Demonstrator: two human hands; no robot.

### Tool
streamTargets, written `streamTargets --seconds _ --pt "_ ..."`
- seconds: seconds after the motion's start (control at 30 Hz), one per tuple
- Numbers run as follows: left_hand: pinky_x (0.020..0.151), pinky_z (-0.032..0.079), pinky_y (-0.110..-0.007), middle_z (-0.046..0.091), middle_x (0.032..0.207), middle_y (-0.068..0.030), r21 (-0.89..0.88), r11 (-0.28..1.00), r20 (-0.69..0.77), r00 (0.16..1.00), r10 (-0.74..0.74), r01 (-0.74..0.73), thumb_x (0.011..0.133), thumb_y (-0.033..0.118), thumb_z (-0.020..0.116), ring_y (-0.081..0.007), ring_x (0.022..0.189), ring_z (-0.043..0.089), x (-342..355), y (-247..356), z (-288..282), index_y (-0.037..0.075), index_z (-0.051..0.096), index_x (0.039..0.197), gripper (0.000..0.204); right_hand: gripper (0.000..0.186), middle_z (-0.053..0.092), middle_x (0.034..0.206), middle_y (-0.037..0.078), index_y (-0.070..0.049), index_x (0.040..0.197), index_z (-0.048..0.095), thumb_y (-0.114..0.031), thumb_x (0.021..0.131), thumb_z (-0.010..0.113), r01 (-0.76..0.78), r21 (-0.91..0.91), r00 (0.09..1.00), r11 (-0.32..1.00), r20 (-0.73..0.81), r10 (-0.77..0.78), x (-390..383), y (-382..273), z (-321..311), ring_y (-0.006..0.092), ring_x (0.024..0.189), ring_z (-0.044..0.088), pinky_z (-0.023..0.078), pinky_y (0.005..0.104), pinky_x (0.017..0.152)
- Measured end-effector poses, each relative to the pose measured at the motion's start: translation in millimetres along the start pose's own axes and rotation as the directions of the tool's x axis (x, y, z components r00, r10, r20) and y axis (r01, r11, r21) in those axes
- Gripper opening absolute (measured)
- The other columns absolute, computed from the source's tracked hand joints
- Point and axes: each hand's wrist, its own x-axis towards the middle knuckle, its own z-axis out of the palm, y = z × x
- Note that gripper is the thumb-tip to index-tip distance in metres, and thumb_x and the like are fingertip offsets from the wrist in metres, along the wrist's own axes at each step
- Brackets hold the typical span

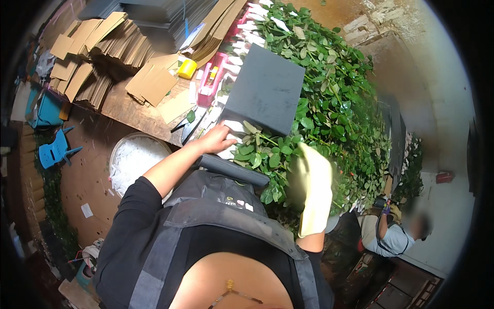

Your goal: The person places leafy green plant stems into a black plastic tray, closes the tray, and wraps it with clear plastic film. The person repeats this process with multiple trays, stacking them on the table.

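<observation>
My bare left hand (pixel 217 139) is closed, its fingers curled around white-wrapped flower heads (pixel 234 126) at the table's near edge. Leafy green stems (pixel 275 154) run from there to the right. My right hand (pixel 311 175), in a pale yellow glove, is beside the leaves; motion blurs its fingers, so their grip does not show. Just beyond my left hand, a black corrugated sheet (pixel 267 85) lies over the flowers. Between the stems and my apron is a second black corrugated piece (pixel 234 171).
A large heap of leafy stems (pixel 334 98) covers the table's right. Brown cardboard pieces (pixel 152 82), a yellow roll (pixel 187 68) and a pink tray (pixel 211 80) are on the left. Below stands a bin of white scraps (pixel 135 159). A co-worker (pixel 388 234) is at the right.
</observation>
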Motion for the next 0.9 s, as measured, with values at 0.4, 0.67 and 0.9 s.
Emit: streamTargets --seconds 0.4,0.67,0.9 --pt "0.071 0.052 -0.047 0.069 0.078 -0.0195 -0.071 0.988 -0.162 0.976 -0.144 0.134 0.098 0.045 0.064 -0.0382 0.076 0.069 8.6 19.2 -18.6 -0.001 0.062 0.103 0.047 0.043 0.072 0.119 0.016 -0.016 0.121 0.071 -0.048 0.100 0.052 -0.075 -0.213 0.939 0.974 0.314 0.141 108.3 -77.3 134.5 0.0331 0.112 0.068 0.050 0.0490 0.100" --pt "0.064 0.049 -0.036 0.069 0.074 -0.0124 -0.252 0.940 -0.297 0.906 -0.301 0.230 0.100 0.026 0.063 -0.0182 0.070 0.066 0.4 16.6 -17.7 0.002 0.061 0.079 0.032 0.042 0.072 0.117 0.016 -0.015 0.121 0.071 -0.046 0.100 0.052 -0.075 -0.216 0.932 0.974 0.332 0.145 111.3 -83.0 135.8 0.0329 0.112 0.068 0.050 0.0483 0.100" --pt "0.058 0.048 -0.029 0.065 0.069 -0.0067 -0.494 0.785 -0.155 0.851 -0.502 0.373 0.095 0.029 0.064 -0.0134 0.060 0.059 -12.7 -30.5 -35.4 0.001 0.060 0.088 0.029 0.039 0.074 0.113 0.015 -0.015 0.121 0.071 -0.043 0.098 0.056 -0.058 -0.126 0.916 0.990 0.388 0.103 107.9 -83.7 122.9 0.0329 0.110 0.069 0.052 0.0462 0.098"
